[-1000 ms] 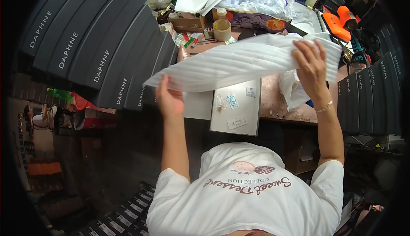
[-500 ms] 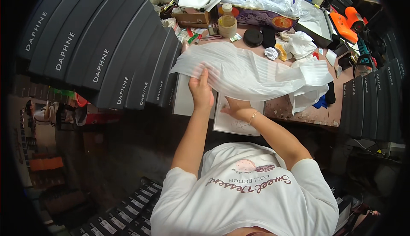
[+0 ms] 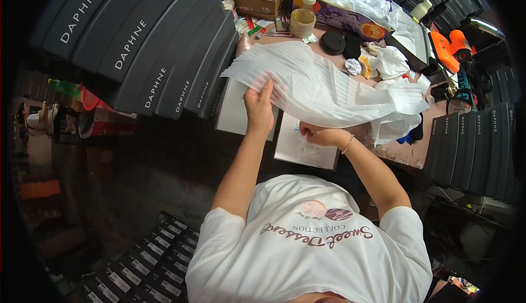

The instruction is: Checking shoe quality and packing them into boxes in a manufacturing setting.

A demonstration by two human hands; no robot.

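A long sheet of thin white pleated tissue paper hangs spread over the near side of the table. My left hand grips its left part, thumb on top and the fingers showing through from beneath. At the sheet's lower edge is my right hand, its fingers curled in and partly hidden; I cannot make out what they hold. Below that hand lies a shallow white box or lid with a small printed slip on it. A second pale flat box sits to its left, partly under the paper.
Tall stacks of dark shoe boxes rise at the left and right. Behind the paper, the pinkish table bears a jar, a round black lid, crumpled paper and an orange tool.
My right hand has shifted, its fingers now curled in near the paper's lower edge instead of extended. The left hand keeps its hold on the tissue paper. The whole view has tilted slightly.
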